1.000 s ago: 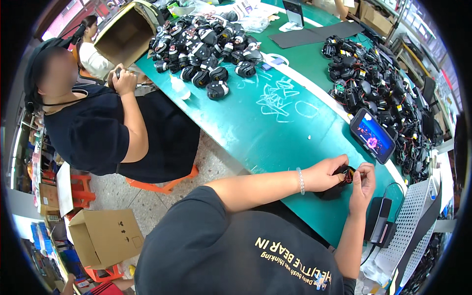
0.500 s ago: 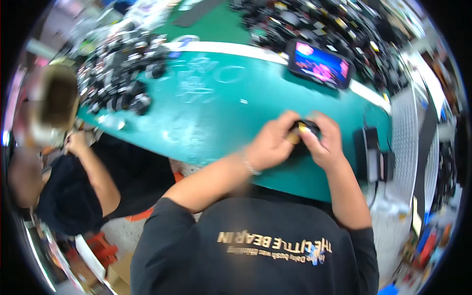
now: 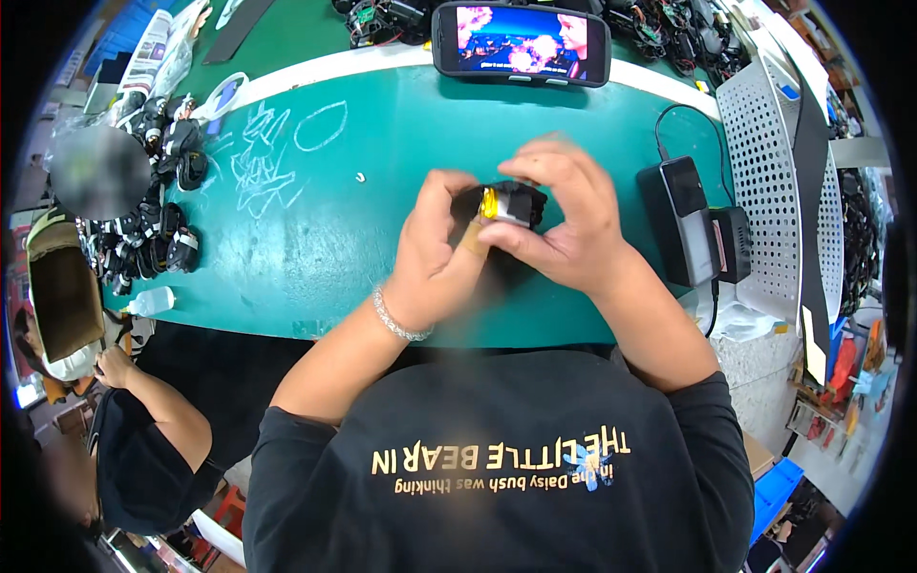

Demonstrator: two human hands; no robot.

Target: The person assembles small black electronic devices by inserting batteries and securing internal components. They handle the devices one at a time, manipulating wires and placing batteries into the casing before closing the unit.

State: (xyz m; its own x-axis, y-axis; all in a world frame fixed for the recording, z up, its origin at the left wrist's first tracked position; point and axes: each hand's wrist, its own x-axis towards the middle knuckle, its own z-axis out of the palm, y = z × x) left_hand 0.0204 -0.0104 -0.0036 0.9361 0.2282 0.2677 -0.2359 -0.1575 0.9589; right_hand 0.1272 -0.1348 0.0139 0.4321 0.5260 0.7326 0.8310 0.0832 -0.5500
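Observation:
Both hands work on a small black device (image 3: 541, 204) above the green table. A silver battery pouch (image 3: 512, 205) with yellow tape at one end shows on its upper side. My left hand (image 3: 430, 253) grips the taped end, thumb below and fingers curled behind; its thumb has a tan wrap. My right hand (image 3: 578, 224) pinches the other end, with its thumb against the pouch's lower edge and its fingers arched over the top, slightly blurred. The device's underside is hidden by the fingers.
A phone (image 3: 521, 43) playing a video stands at the back. Small black devices (image 3: 143, 229) are heaped at the left beside a clear bottle (image 3: 153, 301). A black power unit (image 3: 676, 220) and a perforated white basket (image 3: 764, 181) stand at the right. A co-worker's hand (image 3: 117, 368) is at far left.
The view has swung, so the table and phone appear shifted. My hands have turned the device, and its silver pouch now shows more plainly. Both hands still hold it.

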